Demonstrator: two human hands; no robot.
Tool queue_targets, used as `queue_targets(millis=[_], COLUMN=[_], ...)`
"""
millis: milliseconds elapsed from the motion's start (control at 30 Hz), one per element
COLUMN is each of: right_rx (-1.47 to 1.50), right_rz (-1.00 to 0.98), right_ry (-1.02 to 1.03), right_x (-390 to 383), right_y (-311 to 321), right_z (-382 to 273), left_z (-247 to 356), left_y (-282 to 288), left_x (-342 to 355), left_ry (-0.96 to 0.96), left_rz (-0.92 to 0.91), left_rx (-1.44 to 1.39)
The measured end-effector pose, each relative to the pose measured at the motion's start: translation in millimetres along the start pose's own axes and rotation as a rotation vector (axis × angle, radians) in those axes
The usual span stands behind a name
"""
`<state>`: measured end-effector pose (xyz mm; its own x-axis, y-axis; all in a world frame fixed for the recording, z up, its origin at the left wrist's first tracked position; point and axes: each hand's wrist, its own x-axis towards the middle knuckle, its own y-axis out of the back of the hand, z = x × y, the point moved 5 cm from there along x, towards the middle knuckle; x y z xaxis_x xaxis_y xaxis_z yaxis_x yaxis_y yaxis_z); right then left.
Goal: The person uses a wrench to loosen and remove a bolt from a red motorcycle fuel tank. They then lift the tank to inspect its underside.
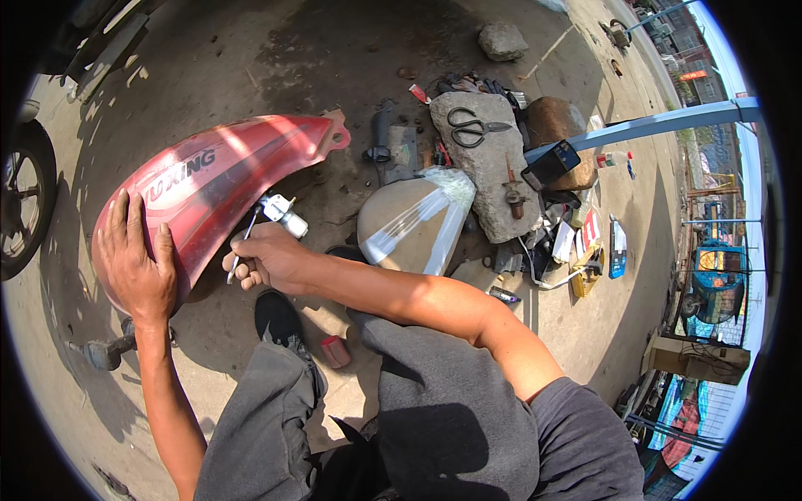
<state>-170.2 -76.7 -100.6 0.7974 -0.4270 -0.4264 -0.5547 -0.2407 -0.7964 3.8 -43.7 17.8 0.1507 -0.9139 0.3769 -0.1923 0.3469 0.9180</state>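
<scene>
A red motorcycle fuel tank (225, 167) lies on the ground at left, its narrow end pointing away to the right. My left hand (138, 259) rests flat on its wide near end, fingers stretched out. Along the tank's lower edge sits a silver fuel valve (288, 219) with a pale cup. My right hand (271, 257) is closed round a thin metal wrench (250, 222), whose far tip reaches the tank's edge beside the valve. Whether the tip grips a bolt there is too small to tell.
Right of the tank lies a beige tank (376, 213) with clear film strips. Scissors (476, 127) rest on a stone slab (501, 204). An angle grinder (381, 138) lies behind. Near my shoe stands a red cup (336, 351). A wheel (29, 200) is far left.
</scene>
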Motion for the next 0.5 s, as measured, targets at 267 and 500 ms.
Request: queue_targets(millis=[267, 500], right_rx=[0.085, -0.419], right_rz=[-0.016, 0.130], right_ry=[-0.078, 0.063], right_x=[-8, 8], right_y=[0, 12], right_z=[0, 8], left_z=[-3, -1], left_y=[0, -1], left_x=[1, 1], left_ry=[-0.012, -0.013], left_rz=[0.005, 0.001], left_rx=[-0.003, -0.009])
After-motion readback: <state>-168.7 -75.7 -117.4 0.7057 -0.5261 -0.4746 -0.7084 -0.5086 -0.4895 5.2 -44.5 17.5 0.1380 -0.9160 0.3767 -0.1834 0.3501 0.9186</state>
